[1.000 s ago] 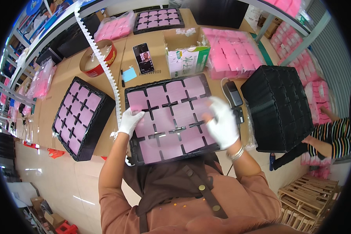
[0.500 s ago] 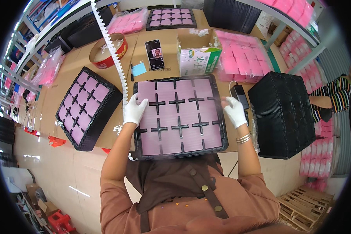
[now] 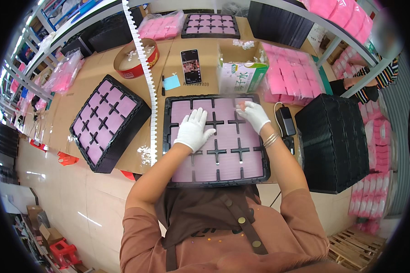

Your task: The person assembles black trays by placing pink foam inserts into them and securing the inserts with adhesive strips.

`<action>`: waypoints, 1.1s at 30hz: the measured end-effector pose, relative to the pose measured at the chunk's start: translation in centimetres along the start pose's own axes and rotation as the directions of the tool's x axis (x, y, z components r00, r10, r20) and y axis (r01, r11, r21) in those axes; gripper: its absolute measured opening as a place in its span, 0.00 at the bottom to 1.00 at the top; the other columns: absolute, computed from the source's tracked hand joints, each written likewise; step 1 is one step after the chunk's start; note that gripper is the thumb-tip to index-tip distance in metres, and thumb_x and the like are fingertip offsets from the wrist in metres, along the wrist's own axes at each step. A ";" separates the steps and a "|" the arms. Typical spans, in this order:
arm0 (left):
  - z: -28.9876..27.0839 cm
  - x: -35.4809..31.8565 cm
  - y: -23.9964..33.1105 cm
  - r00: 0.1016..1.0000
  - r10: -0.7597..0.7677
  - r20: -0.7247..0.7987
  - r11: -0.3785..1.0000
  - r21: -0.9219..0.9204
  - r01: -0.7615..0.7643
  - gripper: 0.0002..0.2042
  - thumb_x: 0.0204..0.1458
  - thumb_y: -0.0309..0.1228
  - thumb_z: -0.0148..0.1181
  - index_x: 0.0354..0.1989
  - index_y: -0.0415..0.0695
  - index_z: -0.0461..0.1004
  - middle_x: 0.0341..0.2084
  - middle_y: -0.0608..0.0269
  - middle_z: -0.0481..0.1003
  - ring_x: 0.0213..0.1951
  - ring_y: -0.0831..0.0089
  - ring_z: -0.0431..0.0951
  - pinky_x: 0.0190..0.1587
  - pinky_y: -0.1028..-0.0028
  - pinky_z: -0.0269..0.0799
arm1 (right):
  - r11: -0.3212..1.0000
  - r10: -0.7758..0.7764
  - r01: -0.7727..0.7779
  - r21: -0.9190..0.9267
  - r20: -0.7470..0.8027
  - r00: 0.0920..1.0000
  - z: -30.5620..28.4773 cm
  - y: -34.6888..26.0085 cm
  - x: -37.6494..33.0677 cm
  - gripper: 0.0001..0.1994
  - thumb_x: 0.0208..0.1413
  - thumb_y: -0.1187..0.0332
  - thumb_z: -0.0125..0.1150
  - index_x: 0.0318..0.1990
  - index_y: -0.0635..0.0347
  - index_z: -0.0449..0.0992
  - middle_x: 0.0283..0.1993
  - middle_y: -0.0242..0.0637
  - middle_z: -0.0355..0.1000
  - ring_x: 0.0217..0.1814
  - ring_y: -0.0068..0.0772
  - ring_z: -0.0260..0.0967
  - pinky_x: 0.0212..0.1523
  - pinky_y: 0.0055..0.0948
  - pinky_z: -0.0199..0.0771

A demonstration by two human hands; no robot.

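A big brown surface [image 3: 95, 86] carries all the things. A tall stack of black trays [image 3: 335, 136] stands well to the right of the fingers. Right under them lies a black tray [image 3: 216, 139] full of pink squares. A second filled tray [image 3: 108, 122] sits off to the left of the fingers. A white and green box [image 3: 241, 75] stands just past them. The left hand [image 3: 193, 129], in a white glove, lies flat on the tray with its fingers spread open. The right hand [image 3: 254, 114] rests on the tray's far right part, fingers bent over a pink square, not gripping it. A phone [image 3: 191, 66] lies farther off, past the fingers.
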State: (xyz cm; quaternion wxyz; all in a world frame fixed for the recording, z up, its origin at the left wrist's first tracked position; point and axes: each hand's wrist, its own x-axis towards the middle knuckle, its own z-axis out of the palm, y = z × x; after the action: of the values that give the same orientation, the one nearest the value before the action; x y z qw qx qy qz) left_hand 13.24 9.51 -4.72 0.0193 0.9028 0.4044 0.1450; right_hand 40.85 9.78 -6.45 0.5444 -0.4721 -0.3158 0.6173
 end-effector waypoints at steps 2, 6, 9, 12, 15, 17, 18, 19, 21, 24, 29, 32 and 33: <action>-0.6 0.0 -1.1 0.998 -0.008 0.055 1.000 -0.019 0.009 0.31 0.53 0.49 0.52 0.58 0.38 0.60 0.58 0.47 0.61 0.62 0.54 0.58 0.61 0.61 0.55 | 0.984 -0.110 0.115 -0.133 0.047 0.993 -3.4 1.0 1.6 0.08 0.57 0.75 0.48 0.41 0.67 0.70 0.41 0.44 0.72 0.44 0.34 0.72 0.48 0.29 0.75; -1.8 -1.3 -3.8 0.985 -0.144 0.092 0.988 -0.049 0.149 0.32 0.54 0.51 0.49 0.59 0.37 0.59 0.60 0.44 0.59 0.62 0.53 0.58 0.62 0.61 0.54 | 0.987 -0.077 0.054 -0.150 -0.155 0.985 -0.5 -0.6 0.7 0.04 0.56 0.76 0.47 0.36 0.63 0.68 0.37 0.40 0.70 0.41 0.34 0.73 0.45 0.28 0.75; -0.8 -0.6 -4.1 0.989 -0.133 0.069 0.985 0.115 0.125 0.32 0.54 0.52 0.47 0.59 0.37 0.60 0.61 0.47 0.59 0.62 0.53 0.57 0.63 0.61 0.53 | 0.997 0.040 -0.044 -0.062 -0.060 0.997 2.1 0.0 0.6 0.03 0.55 0.76 0.49 0.36 0.63 0.68 0.35 0.36 0.69 0.38 0.31 0.72 0.43 0.27 0.75; -1.8 -1.8 -6.3 0.989 -0.147 0.021 0.985 0.093 0.144 0.31 0.53 0.51 0.49 0.59 0.40 0.61 0.61 0.49 0.59 0.62 0.55 0.57 0.63 0.59 0.52 | 0.801 -0.223 0.124 -0.586 -0.100 0.970 -0.3 -1.0 0.4 0.03 0.55 0.75 0.49 0.36 0.63 0.68 0.35 0.36 0.69 0.37 0.29 0.71 0.42 0.26 0.74; -3.1 -5.4 -6.2 0.992 -0.072 0.104 0.996 0.062 0.066 0.30 0.52 0.48 0.51 0.60 0.41 0.61 0.62 0.53 0.58 0.64 0.54 0.55 0.64 0.55 0.48 | 0.975 -0.143 0.102 -0.198 -0.201 0.969 -1.8 -0.8 -2.9 0.05 0.55 0.74 0.49 0.38 0.63 0.69 0.36 0.37 0.71 0.39 0.29 0.72 0.42 0.26 0.74; -4.5 -7.8 -3.8 0.973 0.065 0.221 0.997 0.036 -0.075 0.32 0.51 0.49 0.53 0.61 0.42 0.60 0.62 0.53 0.57 0.64 0.53 0.54 0.64 0.53 0.46 | 0.961 -0.079 0.057 -0.272 -0.073 0.994 -1.8 -0.3 -6.4 0.09 0.57 0.68 0.53 0.40 0.64 0.70 0.38 0.41 0.73 0.38 0.32 0.74 0.41 0.27 0.75; -5.6 -8.9 -2.2 0.943 0.126 0.309 0.991 0.002 -0.133 0.33 0.49 0.49 0.54 0.61 0.43 0.59 0.62 0.53 0.57 0.64 0.53 0.54 0.64 0.52 0.46 | 0.982 -0.013 0.031 -0.188 0.100 0.995 -1.1 -0.2 -8.4 0.12 0.58 0.64 0.54 0.40 0.64 0.69 0.38 0.42 0.73 0.37 0.32 0.74 0.40 0.27 0.76; -6.5 -9.4 -1.0 0.915 0.172 0.365 0.985 -0.050 -0.166 0.34 0.48 0.50 0.55 0.61 0.44 0.59 0.62 0.53 0.58 0.64 0.53 0.55 0.64 0.52 0.46 | 0.969 0.130 -0.093 -0.231 0.150 0.980 -0.1 -0.9 -10.4 0.13 0.58 0.61 0.54 0.40 0.65 0.70 0.38 0.42 0.73 0.37 0.32 0.74 0.39 0.28 0.76; -7.6 -10.8 0.1 0.905 0.244 0.348 0.970 -0.087 -0.228 0.34 0.46 0.50 0.56 0.60 0.43 0.61 0.60 0.52 0.59 0.62 0.53 0.58 0.63 0.53 0.49 | 0.915 0.290 -0.216 -0.341 0.182 0.940 0.2 0.0 -12.6 0.11 0.60 0.64 0.52 0.37 0.65 0.71 0.34 0.38 0.73 0.33 0.28 0.73 0.37 0.26 0.76; -8.2 -14.0 0.2 0.888 0.265 0.377 0.963 -0.142 -0.227 0.32 0.46 0.48 0.57 0.57 0.42 0.63 0.58 0.52 0.62 0.59 0.54 0.61 0.61 0.54 0.52 | 0.799 0.384 -0.215 -0.562 0.202 0.901 -0.7 0.2 -14.6 0.11 0.60 0.64 0.53 0.35 0.65 0.71 0.32 0.37 0.73 0.32 0.25 0.72 0.36 0.25 0.74; -7.5 -15.8 1.0 0.958 0.034 0.284 0.997 -0.073 -0.013 0.25 0.50 0.40 0.55 0.56 0.41 0.65 0.57 0.52 0.64 0.59 0.55 0.62 0.61 0.53 0.53 | 0.656 0.151 0.051 -0.753 0.197 0.969 0.4 0.6 -14.3 0.12 0.56 0.64 0.57 0.32 0.66 0.71 0.29 0.36 0.72 0.28 0.21 0.70 0.33 0.24 0.70; -6.2 -16.5 0.9 0.982 -0.012 0.190 0.997 -0.067 0.025 0.24 0.49 0.34 0.57 0.55 0.40 0.66 0.57 0.49 0.64 0.58 0.54 0.64 0.60 0.56 0.56 | 0.704 0.318 -0.012 -0.711 0.300 0.900 0.5 0.5 -14.8 0.12 0.55 0.63 0.58 0.33 0.65 0.72 0.29 0.36 0.72 0.26 0.22 0.70 0.30 0.25 0.71; -5.2 -17.4 0.2 0.992 -0.124 0.036 0.959 -0.253 0.129 0.23 0.48 0.30 0.57 0.54 0.40 0.66 0.55 0.48 0.65 0.56 0.53 0.65 0.58 0.59 0.58 | 0.751 0.257 -0.060 -0.658 0.207 0.944 0.2 0.8 -15.0 0.13 0.54 0.62 0.59 0.34 0.66 0.73 0.30 0.37 0.73 0.26 0.23 0.70 0.29 0.27 0.72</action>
State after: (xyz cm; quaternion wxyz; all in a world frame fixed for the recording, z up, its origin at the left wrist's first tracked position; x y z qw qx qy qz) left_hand 0.92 -3.85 -4.00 0.1485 0.8665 0.4390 0.1853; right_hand 39.80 -4.92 -3.55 0.2432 -0.5613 -0.5411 0.5771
